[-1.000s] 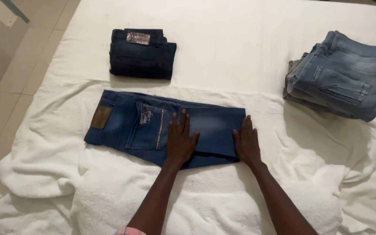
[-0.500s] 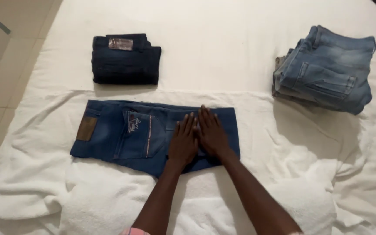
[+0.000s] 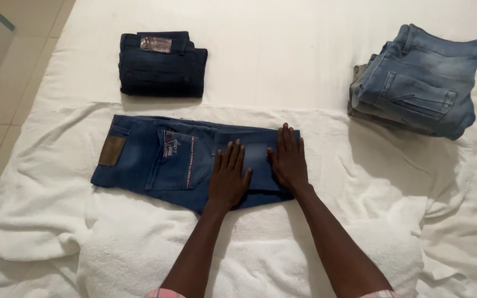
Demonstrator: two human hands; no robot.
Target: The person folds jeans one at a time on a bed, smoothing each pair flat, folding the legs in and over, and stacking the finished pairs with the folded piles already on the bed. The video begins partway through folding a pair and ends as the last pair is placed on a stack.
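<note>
A pair of mid-blue jeans lies folded lengthwise on a white towel, its waistband with a brown patch at the left. My left hand rests flat on the jeans near their right half, fingers spread. My right hand lies flat on the folded right end, a little apart from the left hand. Neither hand grips the cloth.
A folded dark navy pair of jeans sits on the white bed sheet at the back left. A stack of light-blue jeans lies at the back right. Tiled floor shows beyond the bed's left edge.
My hands came together on the jeans half a second ago and have now drawn slightly apart again, still flat. The view has shifted a little.
</note>
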